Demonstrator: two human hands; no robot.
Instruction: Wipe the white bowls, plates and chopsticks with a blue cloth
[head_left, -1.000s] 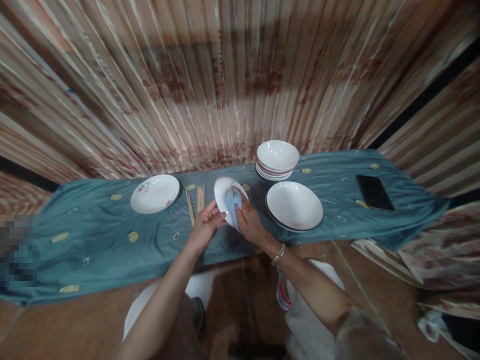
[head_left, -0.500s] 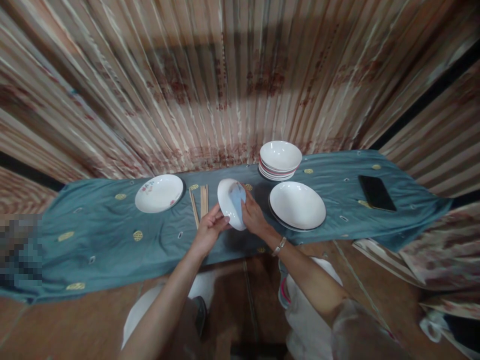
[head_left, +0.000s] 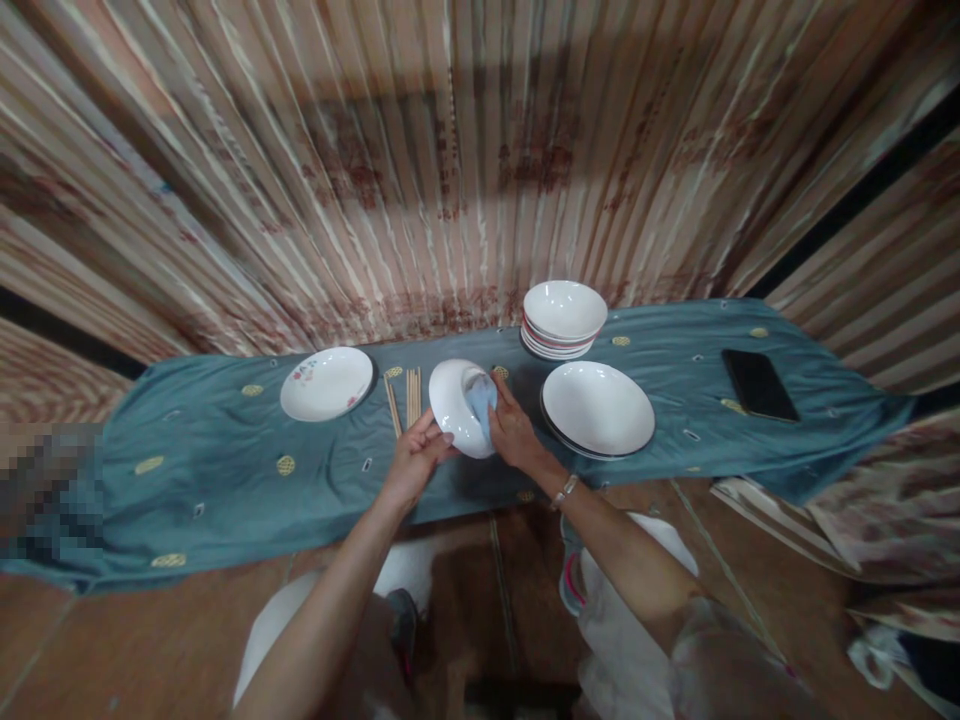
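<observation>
Turned slightly since half a second ago, a white bowl (head_left: 451,408) now shows a broader face, with a pale blue cloth (head_left: 482,402) bunched against its right side. Held tilted above the middle of the counter (head_left: 225,480), it is gripped at its lower left edge by the person's left hand (head_left: 418,455); the right hand (head_left: 516,432) grasps the cloth against the bowl. Just left of the bowl, wooden chopsticks (head_left: 413,392) lie on the counter. Farther left is a flower-patterned plate (head_left: 326,385). To the right, a stack of bowls (head_left: 564,312) stands behind a stack of wide white dishes (head_left: 598,408). A black phone (head_left: 760,384) lies near the right end.
</observation>
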